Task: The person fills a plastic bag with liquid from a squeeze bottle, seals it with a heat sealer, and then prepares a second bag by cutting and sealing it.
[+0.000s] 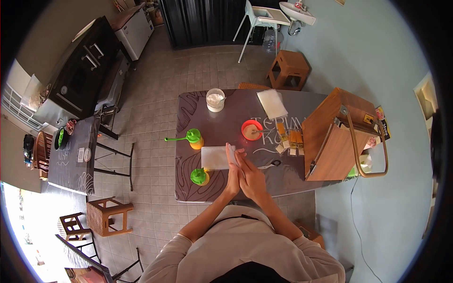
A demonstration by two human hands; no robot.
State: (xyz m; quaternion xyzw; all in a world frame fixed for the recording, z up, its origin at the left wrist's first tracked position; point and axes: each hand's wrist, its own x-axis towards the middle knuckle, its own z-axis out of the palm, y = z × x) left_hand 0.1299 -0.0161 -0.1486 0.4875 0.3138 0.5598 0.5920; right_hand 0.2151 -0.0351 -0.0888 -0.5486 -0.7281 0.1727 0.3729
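My left hand (232, 175) and my right hand (252, 177) are pressed palm to palm above the table's near edge. The left fingers are stretched out straight, and the right fingers lie flat against them. Whether anything thin is between the palms is hidden. Just left of them lies a whitish translucent rectangular sheet or stack (217, 158). A green-topped bottle with yellow contents (194, 137) stands beyond its left end, and a second green-topped container (199, 177) is nearer me. Beyond my hands is a red bowl (252, 130) holding a beige mixture and a utensil.
A clear tub of white powder (215, 100) and a white stack (272, 104) stand at the table's far side. Yellow packets (293, 138) lie beside a large wooden box (337, 137) on the right. A dark-ended utensil (271, 164) lies right of my hands.
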